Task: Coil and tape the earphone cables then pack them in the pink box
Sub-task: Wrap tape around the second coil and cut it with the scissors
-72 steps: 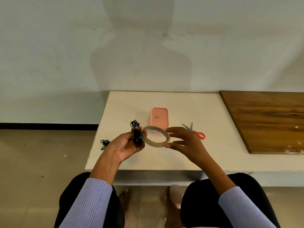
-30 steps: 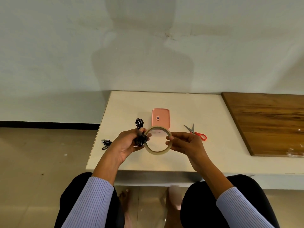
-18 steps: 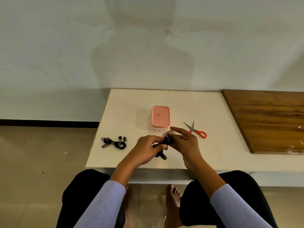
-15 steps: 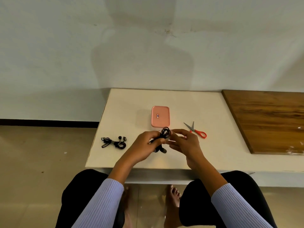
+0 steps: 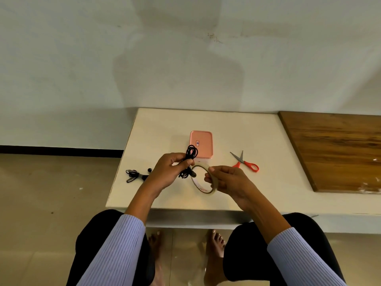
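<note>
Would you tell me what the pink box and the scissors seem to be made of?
Pink box: probably plastic, smooth and matte, with rounded moulded corners and a small label. Scissors: grey blades that look like metal, and glossy orange-red handles, likely plastic.

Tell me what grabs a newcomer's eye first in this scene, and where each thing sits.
Mid-frame above the white table, the left hand grips a coiled black earphone cable while the right hand pinches a tape roll. Behind them lies the closed pink box, with red-handled scissors to its right and another black earphone bundle at the table's left edge.
</note>
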Motion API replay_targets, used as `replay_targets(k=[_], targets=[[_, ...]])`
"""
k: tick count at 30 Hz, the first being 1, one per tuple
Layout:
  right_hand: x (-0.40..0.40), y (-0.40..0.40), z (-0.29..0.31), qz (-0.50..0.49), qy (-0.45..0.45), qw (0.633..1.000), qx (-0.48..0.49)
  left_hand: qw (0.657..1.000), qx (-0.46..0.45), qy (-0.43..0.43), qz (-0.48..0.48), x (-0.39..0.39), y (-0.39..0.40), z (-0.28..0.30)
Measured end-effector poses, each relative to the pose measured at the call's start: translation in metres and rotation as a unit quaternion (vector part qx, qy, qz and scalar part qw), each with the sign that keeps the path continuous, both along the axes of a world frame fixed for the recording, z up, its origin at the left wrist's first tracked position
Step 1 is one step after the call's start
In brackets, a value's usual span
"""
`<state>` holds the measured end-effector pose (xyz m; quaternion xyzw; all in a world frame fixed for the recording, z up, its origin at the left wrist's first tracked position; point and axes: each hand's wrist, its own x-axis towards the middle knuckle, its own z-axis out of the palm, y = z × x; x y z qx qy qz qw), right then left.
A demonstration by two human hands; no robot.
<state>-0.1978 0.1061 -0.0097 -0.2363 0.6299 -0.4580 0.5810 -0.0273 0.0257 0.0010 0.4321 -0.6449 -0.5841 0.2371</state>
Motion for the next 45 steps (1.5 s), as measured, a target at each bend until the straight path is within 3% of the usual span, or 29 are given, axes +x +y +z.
replay_targets(k=[3, 9, 12, 20, 35, 45], targets=[[0.005, -0.003, -0.002, -0.054, 0.029, 0.998, -0.005, 0.997, 0.072, 0.019, 0.010, -0.005, 0.006, -0.007], [0.027, -0.004, -0.002, -0.064, 0.134, 0.989, 0.018, 0.982, 0.177, 0.044, 0.051, -0.019, 0.012, -0.015], [0.025, -0.005, -0.001, -0.049, 0.140, 0.989, 0.017, 0.972, 0.207, 0.066, 0.087, -0.020, 0.012, -0.017], [0.024, -0.002, 0.000, -0.022, 0.108, 0.993, -0.032, 0.969, 0.199, 0.089, 0.119, -0.017, 0.007, -0.015], [0.023, -0.005, 0.000, 0.003, 0.133, 0.988, -0.082, 0.962, 0.214, 0.127, 0.113, -0.010, 0.002, -0.008], [0.019, -0.007, 0.000, 0.002, 0.152, 0.986, -0.074, 0.983, 0.160, 0.093, 0.021, 0.001, -0.001, -0.002]])
